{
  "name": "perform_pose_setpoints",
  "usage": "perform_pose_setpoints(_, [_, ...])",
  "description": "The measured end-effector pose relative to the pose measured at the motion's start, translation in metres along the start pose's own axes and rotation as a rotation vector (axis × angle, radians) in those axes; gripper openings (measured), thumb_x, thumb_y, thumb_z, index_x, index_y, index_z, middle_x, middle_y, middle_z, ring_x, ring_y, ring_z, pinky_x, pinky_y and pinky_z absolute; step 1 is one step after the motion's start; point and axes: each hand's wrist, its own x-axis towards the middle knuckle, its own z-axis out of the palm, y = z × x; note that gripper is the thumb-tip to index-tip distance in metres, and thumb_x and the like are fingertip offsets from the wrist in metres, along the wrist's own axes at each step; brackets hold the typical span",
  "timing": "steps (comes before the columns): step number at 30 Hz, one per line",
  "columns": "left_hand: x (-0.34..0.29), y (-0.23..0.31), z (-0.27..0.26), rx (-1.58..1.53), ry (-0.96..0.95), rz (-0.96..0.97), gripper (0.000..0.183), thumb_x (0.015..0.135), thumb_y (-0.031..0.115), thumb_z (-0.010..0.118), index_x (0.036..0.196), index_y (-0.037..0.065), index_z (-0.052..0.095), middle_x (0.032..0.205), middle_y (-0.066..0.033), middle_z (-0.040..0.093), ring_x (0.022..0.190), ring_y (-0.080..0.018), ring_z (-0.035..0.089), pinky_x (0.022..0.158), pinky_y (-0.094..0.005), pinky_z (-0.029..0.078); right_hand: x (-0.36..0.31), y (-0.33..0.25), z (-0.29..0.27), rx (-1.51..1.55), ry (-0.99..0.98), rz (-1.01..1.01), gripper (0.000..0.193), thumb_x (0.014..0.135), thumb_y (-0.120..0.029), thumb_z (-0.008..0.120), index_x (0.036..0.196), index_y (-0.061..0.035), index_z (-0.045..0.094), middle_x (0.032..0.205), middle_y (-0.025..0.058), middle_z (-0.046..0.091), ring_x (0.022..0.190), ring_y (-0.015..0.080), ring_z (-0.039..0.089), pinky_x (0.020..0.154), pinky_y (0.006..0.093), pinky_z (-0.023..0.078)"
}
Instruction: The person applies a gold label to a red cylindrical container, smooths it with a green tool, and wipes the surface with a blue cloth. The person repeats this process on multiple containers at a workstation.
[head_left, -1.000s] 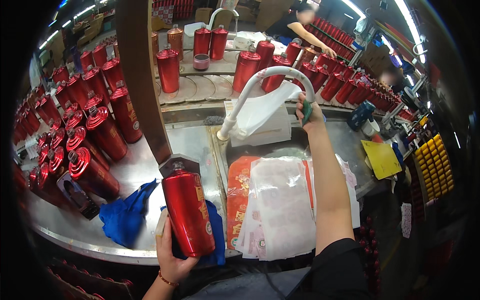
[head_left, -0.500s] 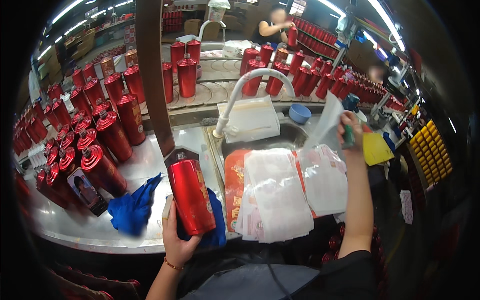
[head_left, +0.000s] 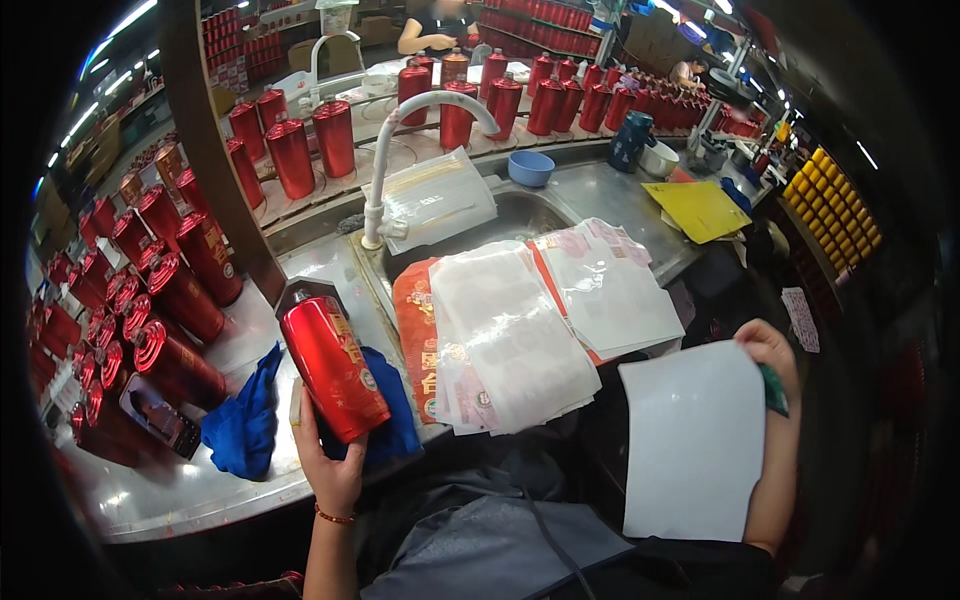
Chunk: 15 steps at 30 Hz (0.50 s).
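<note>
Gold-lettered red bottle (head_left: 325, 375) in left hand (head_left: 335, 475), white sheet (head_left: 693, 445) in right hand (head_left: 769, 352)

The left hand cups the lower end of the red bottle, tilted above a blue cloth (head_left: 397, 425); gold characters (head_left: 341, 333) and a round emblem (head_left: 368, 379) mark its right side; the right hand grips the white sheet by an upper corner; faintly printed sheets (head_left: 512, 330) overlap a red sheet (head_left: 412, 325) in front of the sink (head_left: 545, 213); a blue bowl (head_left: 531, 172) stands at the sink's far side, contents indistinct.

A factory workshop: glossy red cylindrical bottles (head_left: 178, 365) crowd the left edge of a stainless-steel counter (head_left: 150, 505); more stand on a pale curved segmented track (head_left: 408, 152) beyond its far edge, with a black-clad co-worker (head_left: 440, 32) behind.
</note>
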Motion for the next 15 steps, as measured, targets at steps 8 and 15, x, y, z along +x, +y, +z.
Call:
perform_pose_setpoints(8, [-0.001,-0.004,-0.005,0.035,-0.018,0.004,0.087,0.083,0.013,0.079,0.157,-0.001,0.036,0.159,-0.0214,0.042,0.147,-0.0352,0.041,0.121,-0.0422,0.030,0.020,0.104,0.054,-0.427,-0.263,0.337,0.020,0.091,-0.007,0.062,0.106,0.0013,0.073,0.094,0.0054,0.072,0.085,0.0103,0.065,0.076,0.0250,0.052])
perform_pose_setpoints(15, [-0.006,-0.012,-0.002,-0.001,-0.001,0.008,0.082,0.087,0.013,0.075,0.157,-0.001,0.037,0.161,-0.0209,0.039,0.149,-0.0350,0.038,0.122,-0.0430,0.028,0.070,0.241,0.060,-0.921,-0.263,0.075,0.029,0.084,-0.016,0.066,0.105,0.0031,0.070,0.093,0.0229,0.071,0.088,0.0364,0.071,0.079,0.0417,0.055])
